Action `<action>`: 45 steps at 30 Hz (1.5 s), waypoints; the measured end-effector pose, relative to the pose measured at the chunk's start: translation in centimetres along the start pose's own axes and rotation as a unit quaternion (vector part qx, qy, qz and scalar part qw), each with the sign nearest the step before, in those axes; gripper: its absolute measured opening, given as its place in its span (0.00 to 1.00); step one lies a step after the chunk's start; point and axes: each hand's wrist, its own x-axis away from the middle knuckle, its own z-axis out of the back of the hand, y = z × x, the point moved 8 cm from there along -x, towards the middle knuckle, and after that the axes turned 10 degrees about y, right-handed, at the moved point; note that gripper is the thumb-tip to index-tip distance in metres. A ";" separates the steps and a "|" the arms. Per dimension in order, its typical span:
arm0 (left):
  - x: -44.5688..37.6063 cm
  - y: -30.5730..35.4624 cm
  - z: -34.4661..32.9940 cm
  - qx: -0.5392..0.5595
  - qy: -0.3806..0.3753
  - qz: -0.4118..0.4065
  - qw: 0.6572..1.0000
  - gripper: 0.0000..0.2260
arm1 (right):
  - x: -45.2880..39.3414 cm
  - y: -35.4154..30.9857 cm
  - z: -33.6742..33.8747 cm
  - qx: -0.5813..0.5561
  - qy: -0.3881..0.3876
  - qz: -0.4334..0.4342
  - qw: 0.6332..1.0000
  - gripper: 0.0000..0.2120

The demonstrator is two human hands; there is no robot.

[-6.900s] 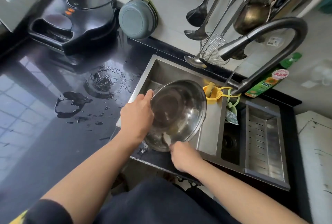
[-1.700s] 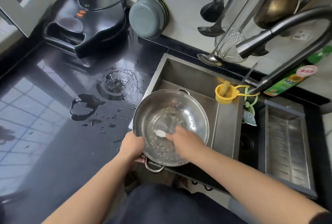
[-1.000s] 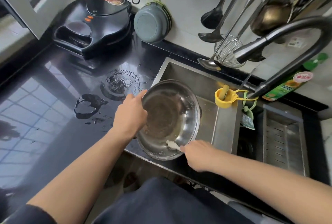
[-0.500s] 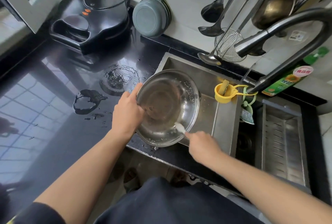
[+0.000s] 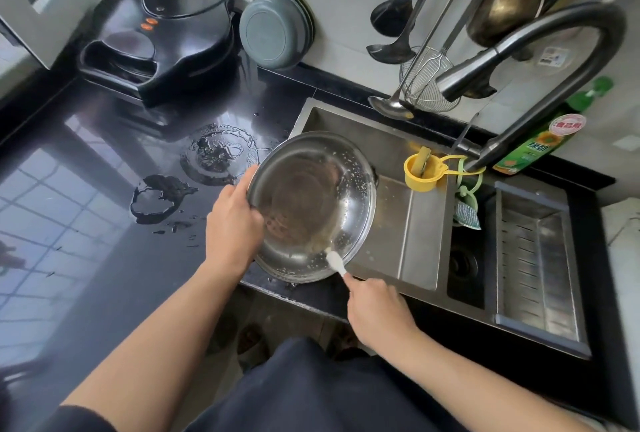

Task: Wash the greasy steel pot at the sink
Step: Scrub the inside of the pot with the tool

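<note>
**Pot tipped at the sink, brush against its inner wall**

The left hand grips the left rim of the steel pot, fingers curled over the edge with the thumb on the outside. The right hand is closed round the white handle of a brush, fingers wrapped tight, so only the forward part of the handle shows. The brush tip touches the lower inner wall of the pot, where a pale smear lies.

The pot sits over the front left corner of the sink, tilted so its mouth opens up and toward the person; its bottom edge is near the counter lip. Droplets speckle its inside. The brush's long axis runs from the right hand up and left into the pot.

The faucet spout hangs above the sink's back right. A yellow cup hangs at the sink's divider, just right of the pot.
</note>
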 end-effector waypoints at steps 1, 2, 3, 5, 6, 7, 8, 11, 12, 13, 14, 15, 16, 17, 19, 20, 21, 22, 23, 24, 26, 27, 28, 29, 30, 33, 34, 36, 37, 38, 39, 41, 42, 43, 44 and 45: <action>0.2 -0.3 0.0 0.001 0.002 0.008 1.000 0.35 | 0.0 0.2 0.1 -0.032 0.005 -0.012 0.999 0.25; 0.3 -0.6 0.0 0.004 0.004 0.015 1.000 0.36 | -0.3 0.5 0.5 -0.040 0.022 -0.017 0.999 0.25; 0.5 -0.9 0.1 0.006 0.005 0.020 1.000 0.36 | -0.7 1.2 0.9 -0.028 0.046 -0.016 0.998 0.24; 0.7 -1.1 0.2 0.007 0.008 0.022 1.000 0.36 | -1.7 2.7 1.7 0.014 0.080 -0.018 0.997 0.25; 0.7 -1.0 0.2 0.008 0.008 0.019 1.000 0.36 | -1.8 3.2 1.7 0.037 0.076 -0.018 0.996 0.25; 0.7 -0.9 0.2 0.007 0.009 0.015 1.000 0.36 | -1.7 3.2 1.4 0.053 0.064 -0.015 0.996 0.26; 0.7 -0.6 0.1 0.005 0.009 0.008 1.000 0.36 | -1.3 3.0 0.7 0.054 0.046 -0.014 0.997 0.26; 0.7 0.1 -0.1 0.000 0.013 -0.015 1.000 0.35 | 0.4 1.1 -1.3 -0.034 -0.025 -0.016 0.999 0.25; 0.7 0.0 -0.2 0.002 0.014 -0.014 1.000 0.35 | 0.4 0.9 -1.4 -0.077 -0.035 -0.026 0.996 0.24; 0.8 -0.1 -0.1 0.002 0.016 -0.008 1.000 0.35 | -0.2 1.4 -1.1 -0.101 -0.028 -0.039 0.994 0.23; 0.8 -0.4 -0.1 0.003 0.018 0.000 1.000 0.35 | -1.0 2.3 -0.6 -0.095 -0.010 -0.049 0.994 0.23; 0.9 -0.6 0.0 0.004 0.020 0.007 1.000 0.35 | -1.8 3.2 0.2 -0.060 0.019 -0.048 0.997 0.23; 1.0 -0.7 0.0 0.006 0.021 0.013 1.000 0.36 | -2.3 4.0 0.9 -0.018 0.045 -0.050 0.998 0.24; 1.2 -0.7 0.0 0.010 0.023 0.017 1.000 0.35 | -2.5 4.6 1.4 0.002 0.066 -0.058 0.996 0.25; 1.3 -0.2 -0.3 0.016 0.025 0.016 0.999 0.35 | -2.3 4.4 0.9 -0.009 0.059 -0.064 0.996 0.26; 1.3 0.2 -0.6 0.018 0.023 0.012 0.999 0.35 | -1.9 3.5 0.2 -0.035 0.040 -0.064 0.997 0.25; 1.3 0.6 -0.9 0.021 0.021 0.007 1.000 0.35 | -1.3 2.3 -0.8 -0.063 0.020 -0.058 0.996 0.24; 1.3 0.9 -1.2 0.025 0.019 0.003 0.999 0.35 | -0.5 0.9 -1.7 -0.091 -0.002 -0.045 0.995 0.23; 1.1 1.0 -1.4 0.030 0.018 0.002 0.999 0.35 | 0.1 -0.3 -2.2 -0.122 -0.019 -0.032 0.992 0.23; 1.0 1.0 -1.6 0.033 0.019 0.003 0.999 0.35 | 0.4 -1.0 -2.1 -0.154 -0.023 -0.028 0.987 0.22; 0.9 0.5 -1.7 0.037 0.020 0.014 0.999 0.35 | -0.6 -0.3 -1.6 -0.182 -0.014 -0.047 0.982 0.21; 0.9 0.1 -1.6 0.041 0.022 0.026 0.999 0.35 | -1.2 0.6 -1.4 -0.174 -0.004 -0.069 0.982 0.21; 0.9 -0.3 -1.6 0.048 0.026 0.039 0.998 0.35 | -1.6 1.7 -1.2 -0.166 0.009 -0.100 0.981 0.21; 1.0 -0.7 -1.5 0.052 0.030 0.051 0.997 0.36 | -1.8 2.2 -1.2 -0.161 0.014 -0.126 0.979 0.22; 1.1 -0.8 -1.5 0.054 0.035 0.057 0.996 0.36 | -1.7 1.7 -1.2 -0.159 0.013 -0.130 0.978 0.22; 1.2 -0.3 -2.0 0.044 0.030 0.047 0.997 0.35 | -0.6 -3.0 -2.1 -0.186 -0.031 -0.063 0.980 0.23; 1.1 -0.1 -2.1 0.043 0.028 0.044 0.998 0.35 | -0.2 -4.1 -2.2 -0.210 -0.042 -0.046 0.976 0.22; 1.0 -0.3 -2.1 0.045 0.027 0.055 0.997 0.34 | -0.8 -3.6 -2.0 -0.221 -0.044 -0.044 0.973 0.21; 1.0 -0.5 -2.0 0.047 0.028 0.063 0.996 0.34 | -1.6 -2.4 -1.8 -0.197 -0.036 -0.050 0.978 0.21; 1.0 -0.7 -2.0 0.052 0.030 0.069 0.996 0.34 | -2.3 -0.9 -1.5 -0.157 -0.028 -0.059 0.985 0.21; 1.1 -0.9 -1.9 0.056 0.032 0.072 0.995 0.35 | -3.0 0.8 -1.3 -0.119 -0.018 -0.078 0.990 0.22; 1.3 -0.6 -1.9 0.058 0.032 0.063 0.996 0.34 | -3.6 2.3 -1.2 -0.081 -0.007 -0.101 0.992 0.23; 1.3 -0.3 -2.1 0.054 0.029 0.053 0.997 0.34 | -3.4 1.3 -1.2 -0.088 -0.009 -0.097 0.991 0.23; 1.3 0.0 -2.2 0.050 0.024 0.043 0.998 0.34 | -2.8 -0.5 -1.5 -0.106 -0.020 -0.084 0.991 0.23; 1.2 0.2 -2.3 0.045 0.020 0.035 0.998 0.35 | -2.0 -2.8 -2.0 -0.136 -0.037 -0.063 0.988 0.23; 1.1 0.2 -2.4 0.043 0.016 0.031 0.998 0.35 | -1.2 -4.7 -2.3 -0.177 -0.053 -0.043 0.982 0.22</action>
